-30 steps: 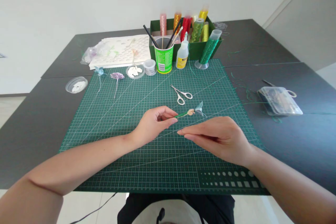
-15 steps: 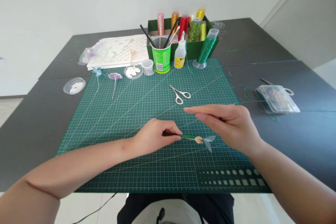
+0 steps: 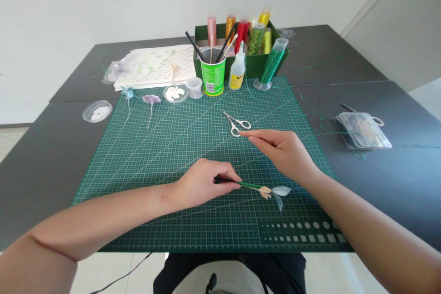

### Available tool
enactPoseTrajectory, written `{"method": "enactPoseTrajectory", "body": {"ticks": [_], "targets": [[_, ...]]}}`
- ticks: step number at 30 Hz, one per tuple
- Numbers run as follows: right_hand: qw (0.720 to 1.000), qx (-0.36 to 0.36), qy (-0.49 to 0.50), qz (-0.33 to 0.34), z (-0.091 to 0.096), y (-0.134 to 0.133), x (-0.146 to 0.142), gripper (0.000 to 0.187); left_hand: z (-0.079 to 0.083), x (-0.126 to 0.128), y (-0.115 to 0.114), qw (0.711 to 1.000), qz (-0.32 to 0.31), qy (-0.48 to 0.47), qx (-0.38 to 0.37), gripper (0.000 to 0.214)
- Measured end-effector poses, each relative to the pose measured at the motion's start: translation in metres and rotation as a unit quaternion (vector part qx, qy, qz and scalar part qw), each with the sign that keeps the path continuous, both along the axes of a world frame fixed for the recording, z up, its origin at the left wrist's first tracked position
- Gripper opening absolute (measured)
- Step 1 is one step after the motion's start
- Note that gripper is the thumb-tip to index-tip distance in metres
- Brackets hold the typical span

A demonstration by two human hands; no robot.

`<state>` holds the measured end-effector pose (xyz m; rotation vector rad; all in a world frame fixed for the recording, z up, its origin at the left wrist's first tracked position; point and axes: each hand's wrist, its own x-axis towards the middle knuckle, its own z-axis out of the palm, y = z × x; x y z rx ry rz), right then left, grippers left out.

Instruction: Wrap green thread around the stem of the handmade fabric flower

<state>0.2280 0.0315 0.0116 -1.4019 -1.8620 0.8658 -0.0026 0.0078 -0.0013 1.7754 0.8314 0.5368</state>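
My left hand [image 3: 210, 181] is closed in a pinch around the green stem [image 3: 251, 184] of a small handmade flower, held low over the cutting mat. At the stem's right end are a cream bud [image 3: 265, 192] and translucent pale-blue petals [image 3: 280, 192]. My right hand [image 3: 279, 147] is above and right of the flower, thumb and forefinger pressed together; anything between them is too thin to make out. Its forefinger tip is at the lower ring of the white-handled scissors [image 3: 245, 124], and I cannot tell whether it touches.
The green cutting mat [image 3: 165, 147] bears a green can of sticks [image 3: 212, 78], a glue bottle [image 3: 237, 73] and a teal thread spool [image 3: 273, 62]. Behind stands a green box of spools [image 3: 253, 65]. Finished flowers [image 3: 151, 99] lie left; a clear plastic case [image 3: 365, 129] and loose threads lie right.
My right hand has moved left and away from me, its fingertip reaching the scissors. The flower in my left hand has shifted slightly right and nearer, and its petals are turned.
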Motion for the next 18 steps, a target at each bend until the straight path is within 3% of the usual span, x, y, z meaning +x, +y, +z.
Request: {"method": "enactPoseTrajectory", "body": {"ticks": [18], "targets": [[0.994, -0.035, -0.061, 0.087, -0.02, 0.011, 0.006, 0.029, 0.003, -0.002, 0.0, 0.993, 0.051, -0.023, 0.101, 0.002]]}}
